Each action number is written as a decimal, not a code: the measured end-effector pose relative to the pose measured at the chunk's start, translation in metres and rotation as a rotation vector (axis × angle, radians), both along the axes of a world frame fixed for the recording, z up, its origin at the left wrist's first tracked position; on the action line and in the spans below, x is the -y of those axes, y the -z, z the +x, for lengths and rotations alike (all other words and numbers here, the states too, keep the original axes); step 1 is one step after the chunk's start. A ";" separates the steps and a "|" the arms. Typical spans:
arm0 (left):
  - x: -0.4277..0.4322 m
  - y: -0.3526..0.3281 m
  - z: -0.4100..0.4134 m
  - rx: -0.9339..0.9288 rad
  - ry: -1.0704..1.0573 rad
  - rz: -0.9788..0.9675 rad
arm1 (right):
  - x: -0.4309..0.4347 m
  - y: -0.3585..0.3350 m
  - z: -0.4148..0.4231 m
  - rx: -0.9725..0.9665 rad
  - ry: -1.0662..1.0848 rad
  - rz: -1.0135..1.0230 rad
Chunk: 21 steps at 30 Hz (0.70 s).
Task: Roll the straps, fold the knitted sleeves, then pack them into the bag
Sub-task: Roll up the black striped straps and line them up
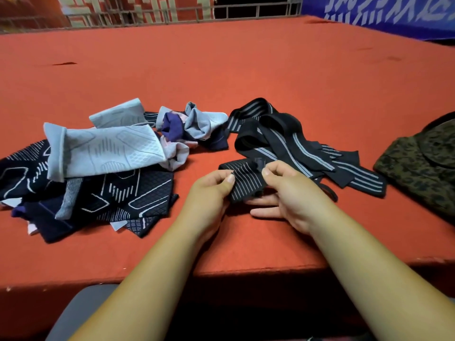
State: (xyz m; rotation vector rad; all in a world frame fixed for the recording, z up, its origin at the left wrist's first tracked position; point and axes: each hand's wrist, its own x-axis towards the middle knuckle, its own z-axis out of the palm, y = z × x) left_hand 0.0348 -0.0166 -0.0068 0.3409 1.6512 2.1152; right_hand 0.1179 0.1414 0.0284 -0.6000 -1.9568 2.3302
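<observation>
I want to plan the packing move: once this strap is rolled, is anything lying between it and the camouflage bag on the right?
Yes. The strap held by the left hand and right hand is separated from the camouflage bag by the tangle of loose straps on the red table. Lifting over them looks workable.

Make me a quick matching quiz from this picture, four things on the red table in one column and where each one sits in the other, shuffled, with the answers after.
Things:
1. striped strap end
2. light grey knitted sleeve
3. camouflage bag
4. tangle of black straps

Places:
A. at the far right edge of the view
B. pinched between the left hand and right hand
C. on top of the dark patterned sleeves at the left
D. just beyond the hands, right of the sleeve pile

Pairs: 1-B, 2-C, 3-A, 4-D
</observation>
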 end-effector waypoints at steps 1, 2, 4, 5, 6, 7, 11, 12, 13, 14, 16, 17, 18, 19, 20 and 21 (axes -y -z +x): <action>-0.001 0.000 0.001 0.022 -0.011 0.005 | -0.001 0.000 0.001 -0.001 0.012 0.020; -0.002 -0.001 0.002 0.040 -0.019 0.013 | -0.001 -0.001 0.001 -0.001 0.019 0.025; -0.003 -0.003 0.005 0.060 -0.023 0.042 | -0.001 0.000 0.003 -0.005 0.022 0.002; -0.004 -0.006 0.009 0.069 -0.038 0.059 | -0.001 0.001 0.004 -0.004 0.027 -0.007; -0.004 -0.009 0.011 0.089 -0.067 0.086 | -0.002 0.001 0.005 0.000 0.052 -0.010; -0.002 -0.012 0.010 0.115 -0.101 0.126 | -0.005 0.001 0.006 0.004 0.102 -0.011; 0.016 -0.021 0.000 0.074 -0.132 0.117 | -0.029 -0.003 0.010 -0.030 0.266 0.044; 0.020 -0.024 0.003 0.090 -0.070 0.102 | -0.033 -0.005 0.012 -0.048 0.277 0.076; 0.024 -0.026 0.008 0.119 0.007 0.084 | -0.035 -0.006 0.013 -0.066 0.290 0.104; 0.025 -0.028 0.015 0.146 0.084 0.068 | -0.036 -0.006 0.014 -0.082 0.308 0.121; 0.027 -0.035 0.030 0.226 0.215 0.057 | -0.038 -0.006 0.013 -0.131 0.332 0.109; 0.028 -0.039 0.036 0.286 0.266 0.063 | -0.040 -0.005 0.013 -0.161 0.340 0.061; 0.028 -0.043 0.040 0.342 0.309 0.054 | -0.043 -0.005 0.012 -0.190 0.354 -0.011; 0.030 -0.044 0.041 0.373 0.354 0.016 | -0.048 -0.005 0.011 -0.208 0.373 -0.095; 0.031 -0.043 0.040 0.384 0.404 -0.045 | -0.053 -0.005 0.010 -0.219 0.398 -0.186; 0.031 -0.043 0.041 0.379 0.462 -0.120 | -0.057 -0.006 0.010 -0.223 0.423 -0.265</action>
